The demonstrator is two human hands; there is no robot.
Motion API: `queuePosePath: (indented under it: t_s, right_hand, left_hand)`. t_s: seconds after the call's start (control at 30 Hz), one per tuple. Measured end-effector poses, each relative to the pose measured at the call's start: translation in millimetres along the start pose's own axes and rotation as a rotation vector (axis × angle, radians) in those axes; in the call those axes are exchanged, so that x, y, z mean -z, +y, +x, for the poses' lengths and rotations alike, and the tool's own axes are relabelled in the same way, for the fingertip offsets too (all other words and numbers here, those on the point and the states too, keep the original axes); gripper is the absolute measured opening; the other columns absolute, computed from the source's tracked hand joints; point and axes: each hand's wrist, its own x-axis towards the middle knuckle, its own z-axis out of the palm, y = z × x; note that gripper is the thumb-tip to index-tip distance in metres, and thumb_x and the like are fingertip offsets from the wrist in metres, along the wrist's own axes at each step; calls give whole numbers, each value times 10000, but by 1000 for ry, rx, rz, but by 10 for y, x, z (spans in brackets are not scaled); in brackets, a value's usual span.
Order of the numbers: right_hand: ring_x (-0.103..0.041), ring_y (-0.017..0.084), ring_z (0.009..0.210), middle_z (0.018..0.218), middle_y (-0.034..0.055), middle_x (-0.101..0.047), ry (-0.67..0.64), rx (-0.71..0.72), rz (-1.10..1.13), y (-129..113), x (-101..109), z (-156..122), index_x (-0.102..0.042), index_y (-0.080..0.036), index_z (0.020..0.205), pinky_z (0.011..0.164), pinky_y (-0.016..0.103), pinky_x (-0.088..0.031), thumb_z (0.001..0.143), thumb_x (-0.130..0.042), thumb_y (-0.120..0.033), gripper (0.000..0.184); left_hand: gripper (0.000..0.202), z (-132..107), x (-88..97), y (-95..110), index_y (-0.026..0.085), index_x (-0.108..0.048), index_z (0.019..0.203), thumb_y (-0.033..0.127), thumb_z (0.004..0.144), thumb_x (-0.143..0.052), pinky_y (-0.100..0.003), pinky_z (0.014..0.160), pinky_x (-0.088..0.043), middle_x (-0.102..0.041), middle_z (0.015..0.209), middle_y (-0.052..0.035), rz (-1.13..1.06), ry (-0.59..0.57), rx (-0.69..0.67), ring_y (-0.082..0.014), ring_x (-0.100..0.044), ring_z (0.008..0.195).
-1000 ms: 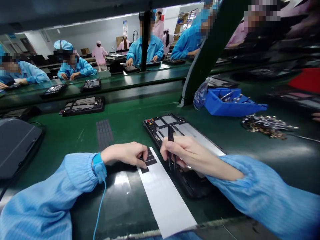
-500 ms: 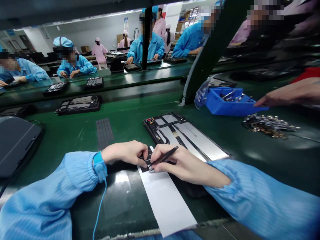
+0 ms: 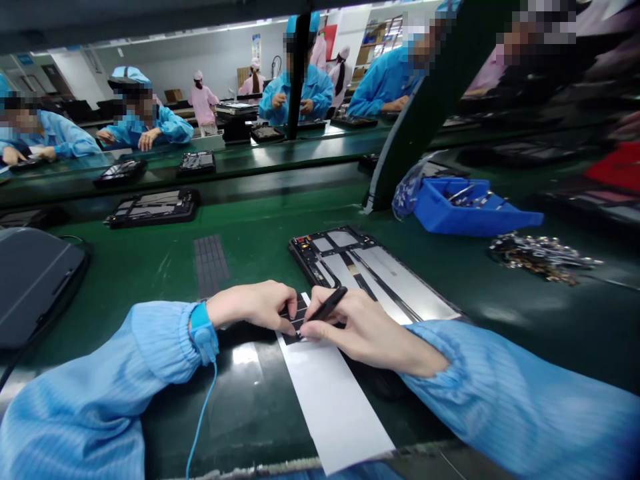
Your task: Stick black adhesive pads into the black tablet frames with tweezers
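My right hand (image 3: 360, 327) is closed round a pair of black tweezers (image 3: 329, 303), held like a pen. Their tip points down at black strips (image 3: 294, 320) on the upper end of a long white backing sheet (image 3: 335, 400). My left hand (image 3: 260, 305), with a blue wrist strap (image 3: 203, 330), has curled fingers and thumb on the left edge of these strips, holding the sheet. What lies right under the fingertips is partly hidden. Just behind my right hand lies an opened tablet (image 3: 380, 270), its silver battery and dark flat cables showing; my forearm covers its near edge.
More black strips (image 3: 211, 265) lie on the green bench. At right stand a blue bin (image 3: 470, 210) of small parts and a pile of metal-ended cables (image 3: 543, 257). A grey machine (image 3: 37, 287) is at left. Opened tablets (image 3: 153, 208) lie further back, near co-workers in blue.
The tweezers stand a little steeper in my right hand, their tip still at the strips. A co-worker's hand has left the blue bin. My left hand keeps its place.
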Motion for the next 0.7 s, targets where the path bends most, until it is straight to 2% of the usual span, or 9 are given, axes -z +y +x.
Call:
queuePosePath:
  t_s: [0.1, 0.17, 0.3, 0.37, 0.4, 0.47, 0.53, 0.6, 0.7]
  right_hand:
    - [-620, 130, 539, 615, 1, -582, -4, -82, 134, -16, 53, -12, -539, -174, 675, 476, 207, -473, 801, -577, -331, 204]
    - [-627, 142, 534, 599, 3, -584, 51, -116, 159, -8, 139, -20, -536, -180, 674, 481, 218, -484, 789, -592, -376, 234]
    - [-626, 166, 527, 568, 12, -591, 333, -146, 18, 104, 311, 7, -509, -209, 628, 491, 250, -493, 745, -624, -461, 301]
    - [-619, 174, 503, 518, 2, -563, 466, -165, 3, 201, 332, 27, -457, -228, 606, 477, 262, -491, 744, -617, -482, 330]
    - [-610, 173, 481, 492, -7, -541, 514, -173, 16, 250, 323, 32, -428, -236, 601, 460, 265, -486, 750, -607, -488, 343]
    - [-587, 165, 438, 473, -19, -505, 553, -176, 45, 332, 282, 29, -390, -244, 594, 422, 265, -474, 761, -593, -492, 361]
    - [-567, 152, 409, 485, -20, -493, 545, -153, 51, 379, 236, 12, -385, -244, 589, 392, 261, -463, 774, -580, -488, 363]
    - [-560, 142, 402, 505, -16, -491, 525, -126, 40, 392, 208, -9, -392, -239, 588, 386, 257, -462, 795, -561, -469, 352]
    - [-559, 132, 403, 529, -18, -484, 516, -92, 36, 380, 201, -25, -395, -232, 594, 391, 254, -462, 826, -534, -420, 330]
  left_hand:
    - [231, 8, -11, -10, 157, -587, 854, 300, 697, -677, -200, 478, -297, -507, 674, 39, -16, 7, 26, -98, -439, 569]
    - [223, 2, -12, -17, 162, -588, 844, 299, 694, -681, -198, 471, -293, -496, 653, 45, -22, 15, 35, -94, -435, 556]
    - [197, -10, -34, -11, 154, -586, 780, 299, 693, -688, -193, 472, -295, -490, 636, 45, -38, 58, -20, -84, -429, 545]
    - [175, 19, -83, 10, 147, -567, 743, 306, 739, -642, -196, 488, -315, -489, 627, 42, -102, 178, -74, -83, -429, 543]
    - [156, 46, -119, 23, 147, -556, 744, 293, 764, -609, -200, 515, -336, -496, 639, 37, -131, 285, -103, -88, -440, 562]
    - [79, 121, -205, 45, 153, -539, 792, 231, 792, -546, -223, 619, -383, -528, 713, 18, -143, 535, -172, -111, -472, 658]
    - [78, 198, -294, 53, 161, -527, 865, 166, 790, -504, -264, 745, -392, -553, 828, -7, -106, 711, -252, -142, -477, 787]
    - [141, 249, -369, 44, 167, -518, 929, 149, 797, -473, -300, 808, -382, -554, 918, -27, -84, 752, -295, -163, -459, 857]
    - [203, 264, -434, 22, 165, -512, 1000, 154, 805, -457, -324, 827, -378, -537, 984, -46, -78, 718, -305, -180, -443, 891]
